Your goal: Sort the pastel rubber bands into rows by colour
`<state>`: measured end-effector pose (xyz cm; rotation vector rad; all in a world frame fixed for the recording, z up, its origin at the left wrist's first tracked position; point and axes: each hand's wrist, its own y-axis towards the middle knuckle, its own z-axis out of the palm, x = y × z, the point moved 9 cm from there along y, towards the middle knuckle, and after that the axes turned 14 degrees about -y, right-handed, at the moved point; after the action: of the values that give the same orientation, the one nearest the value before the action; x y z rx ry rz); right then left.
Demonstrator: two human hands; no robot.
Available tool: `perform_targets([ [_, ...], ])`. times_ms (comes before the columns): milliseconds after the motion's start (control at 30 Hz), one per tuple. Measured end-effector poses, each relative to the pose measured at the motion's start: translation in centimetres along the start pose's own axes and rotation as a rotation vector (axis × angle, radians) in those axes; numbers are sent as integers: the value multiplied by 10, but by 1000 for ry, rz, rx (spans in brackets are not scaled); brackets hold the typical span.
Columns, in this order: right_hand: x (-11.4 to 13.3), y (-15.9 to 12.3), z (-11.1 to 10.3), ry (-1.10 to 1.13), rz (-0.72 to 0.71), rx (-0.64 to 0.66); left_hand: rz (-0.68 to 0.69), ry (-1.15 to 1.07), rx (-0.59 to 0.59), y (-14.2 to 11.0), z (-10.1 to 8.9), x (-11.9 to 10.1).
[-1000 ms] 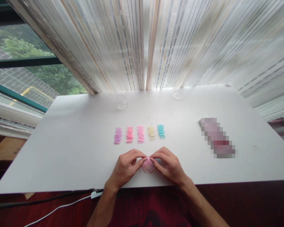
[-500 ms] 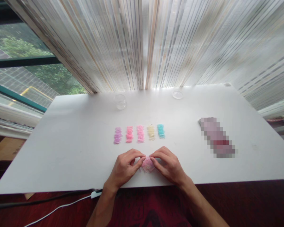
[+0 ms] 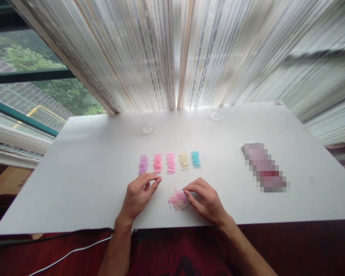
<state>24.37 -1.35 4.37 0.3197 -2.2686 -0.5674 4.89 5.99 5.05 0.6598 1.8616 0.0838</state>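
My left hand (image 3: 138, 193) is closed in a pinch just below the purple column (image 3: 143, 164) and the deep pink column (image 3: 157, 163) of short, thin strips. What its fingertips hold, if anything, is too small to make out. A loose pile of mixed, mostly pink strips (image 3: 178, 200) lies near the table's front edge. At that pile's right side, my right hand (image 3: 204, 199) has thumb and index finger brought together, and anything between them cannot be made out. Light pink (image 3: 170, 163), cream (image 3: 183, 161) and turquoise (image 3: 196, 160) columns continue the row to the right.
Toward the back of the white table (image 3: 83, 172) stands a clear round container (image 3: 147, 124). A clear shallow lid or dish (image 3: 216, 115) lies farther right. A pixelated, pinkish flat object (image 3: 263, 166) rests at the right. Pale striped curtains (image 3: 161, 53) hang along the back edge.
My left hand has moved left and away from me, from the loose pile to below the row of columns. The right hand has stayed at the pile, more of which now shows.
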Motion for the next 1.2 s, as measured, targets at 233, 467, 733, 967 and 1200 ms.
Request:
perform_targets([
  [233,0,-1,0,11,8,-3,-8,291,-84,12,-26,17],
  [467,-2,-1,0,9,18,8,3,374,-67,17,-22,18],
  [733,-1,0,0,14,16,7,-5,414,-51,18,-21,18],
  [967,-2,0,-1,5,22,6,8,440,-39,19,-18,16],
  [1200,-1,1,-1,-1,25,12,-1,446,-33,20,-17,14],
])
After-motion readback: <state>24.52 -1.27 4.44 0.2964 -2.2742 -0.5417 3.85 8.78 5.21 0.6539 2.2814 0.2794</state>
